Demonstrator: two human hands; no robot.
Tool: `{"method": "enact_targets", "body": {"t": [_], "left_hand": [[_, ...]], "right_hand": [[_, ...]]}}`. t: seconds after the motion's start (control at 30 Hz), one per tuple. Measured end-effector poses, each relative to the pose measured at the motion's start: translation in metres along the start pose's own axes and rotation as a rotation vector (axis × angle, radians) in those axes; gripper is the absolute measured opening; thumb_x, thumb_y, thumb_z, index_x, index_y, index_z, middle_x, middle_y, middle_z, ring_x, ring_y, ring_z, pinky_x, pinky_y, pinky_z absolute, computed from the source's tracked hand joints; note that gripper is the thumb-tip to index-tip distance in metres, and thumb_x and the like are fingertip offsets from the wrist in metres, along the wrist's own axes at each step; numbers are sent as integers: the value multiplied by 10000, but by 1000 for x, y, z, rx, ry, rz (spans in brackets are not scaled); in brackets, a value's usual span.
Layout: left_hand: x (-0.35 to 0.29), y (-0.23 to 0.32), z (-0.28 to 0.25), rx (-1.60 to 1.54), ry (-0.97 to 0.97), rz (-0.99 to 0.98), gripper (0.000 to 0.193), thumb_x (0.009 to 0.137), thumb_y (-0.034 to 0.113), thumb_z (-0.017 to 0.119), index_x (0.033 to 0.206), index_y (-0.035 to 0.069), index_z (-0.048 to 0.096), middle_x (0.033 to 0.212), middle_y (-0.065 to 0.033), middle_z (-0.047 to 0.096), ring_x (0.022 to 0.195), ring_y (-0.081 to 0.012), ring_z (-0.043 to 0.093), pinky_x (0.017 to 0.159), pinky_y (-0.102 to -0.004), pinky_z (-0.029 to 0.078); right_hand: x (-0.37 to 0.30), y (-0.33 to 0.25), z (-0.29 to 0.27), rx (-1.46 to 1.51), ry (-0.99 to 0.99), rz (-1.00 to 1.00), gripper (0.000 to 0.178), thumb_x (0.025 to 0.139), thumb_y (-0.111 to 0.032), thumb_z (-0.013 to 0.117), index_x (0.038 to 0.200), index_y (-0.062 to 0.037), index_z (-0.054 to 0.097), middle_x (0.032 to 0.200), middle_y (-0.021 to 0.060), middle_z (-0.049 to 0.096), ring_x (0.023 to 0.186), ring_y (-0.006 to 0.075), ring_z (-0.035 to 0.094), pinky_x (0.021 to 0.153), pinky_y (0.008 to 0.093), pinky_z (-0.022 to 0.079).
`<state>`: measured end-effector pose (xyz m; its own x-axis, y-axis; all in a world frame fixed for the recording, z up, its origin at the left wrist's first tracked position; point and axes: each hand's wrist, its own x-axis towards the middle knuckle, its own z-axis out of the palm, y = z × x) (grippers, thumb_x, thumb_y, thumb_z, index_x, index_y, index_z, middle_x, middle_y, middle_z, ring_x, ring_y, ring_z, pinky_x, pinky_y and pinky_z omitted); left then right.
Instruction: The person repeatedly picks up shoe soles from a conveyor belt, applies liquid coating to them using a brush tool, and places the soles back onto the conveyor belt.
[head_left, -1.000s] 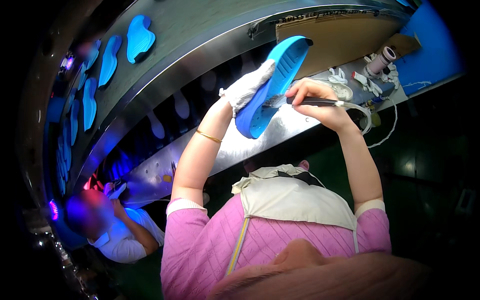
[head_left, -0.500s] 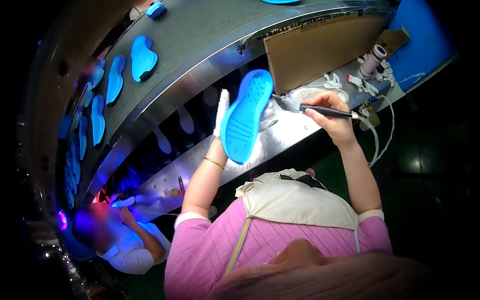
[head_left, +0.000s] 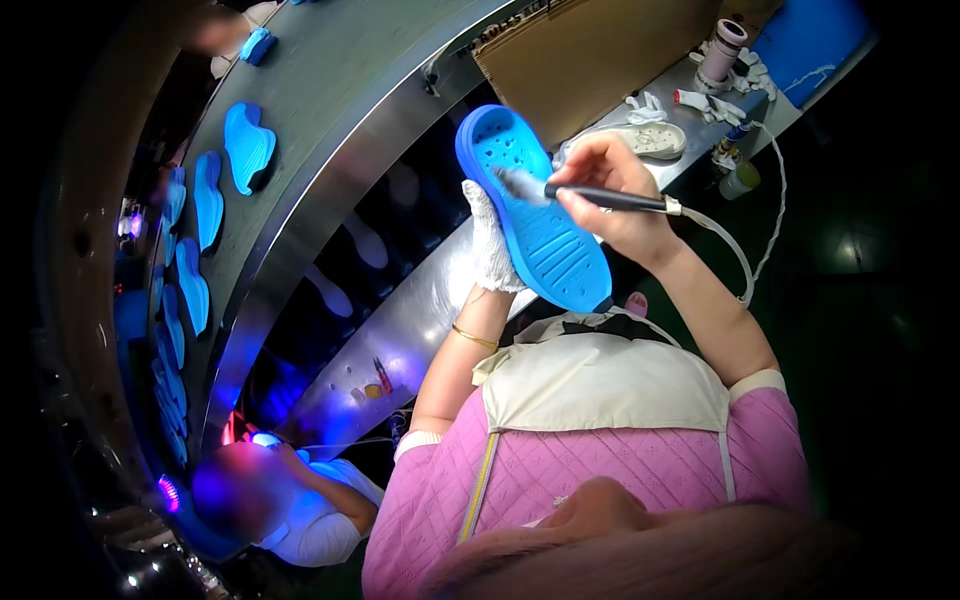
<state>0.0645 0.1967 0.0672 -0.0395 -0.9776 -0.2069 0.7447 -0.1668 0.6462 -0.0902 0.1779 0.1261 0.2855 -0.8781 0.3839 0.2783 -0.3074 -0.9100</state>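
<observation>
A blue shoe sole (head_left: 555, 255), ridged at one end and pitted with small holes at the other, is held up in front of me. My left hand (head_left: 491, 235), in a white knit glove, grips it along its left edge; most of the fingers are hidden behind it. In my bare right hand (head_left: 625, 195) is a brush (head_left: 615, 200) with a black handle and pale bristles. Its bristle tip lies over the pitted half of the sole, apparently touching it. A thin white hose (head_left: 725, 245) runs from the handle's end.
A belt (head_left: 330, 90) carrying several blue soles (head_left: 250, 148) curves past on the left. Behind the hands stand a cardboard box (head_left: 570, 65), a pale sole (head_left: 655, 140), gloves (head_left: 710, 106) and a pink flask (head_left: 722, 52) on the metal bench (head_left: 385, 330). A co-worker (head_left: 310, 510) sits at lower left.
The sole has turned, its ridged end swinging right and nearer me. My right hand has brought the brush leftward, from beside the sole to over its pitted part. The view has shifted somewhat.
</observation>
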Motion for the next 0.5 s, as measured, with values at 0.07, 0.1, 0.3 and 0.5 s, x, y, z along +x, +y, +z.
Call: {"method": "enact_targets", "body": {"t": [0.07, 0.1, 0.3, 0.5], "left_hand": [[-4, 4, 10, -33, -47, -56, 829, 790, 750, 428, 1298, 96, 437, 1240, -127, 529, 1083, -266, 559, 950, -419, 471], [-1, 3, 6, -81, -4, -38, 812, 802, 740, 423, 1294, 93, 442, 1208, -125, 549, 1052, -266, 574, 936, -412, 481], [8, 13, -8, -169, -81, 51, 827, 822, 735, 394, 1321, 77, 436, 1212, -154, 562, 1046, -296, 578, 927, -430, 480], [15, 24, -23, -251, -179, 18, 848, 817, 746, 377, 1326, 70, 432, 1196, -195, 569, 1037, -354, 583, 921, -495, 477]], "right_hand": [[3, 2, -1, -188, 47, 19, 278, 756, -22, 681, 979, -36, 515, 861, 69, 604, 797, 119, 619, 758, 248, 508], [2, 1, 2, -328, -33, -65, 271, 746, -29, 685, 966, -36, 527, 856, 74, 607, 783, 131, 623, 746, 256, 510], [-13, -4, 7, -278, -125, 56, 226, 720, -34, 684, 911, -36, 563, 844, 88, 614, 764, 172, 645, 697, 267, 514], [-23, -14, 15, -351, -319, 65, 200, 740, -40, 671, 915, -34, 575, 825, 85, 609, 737, 172, 635, 679, 277, 503]]}}
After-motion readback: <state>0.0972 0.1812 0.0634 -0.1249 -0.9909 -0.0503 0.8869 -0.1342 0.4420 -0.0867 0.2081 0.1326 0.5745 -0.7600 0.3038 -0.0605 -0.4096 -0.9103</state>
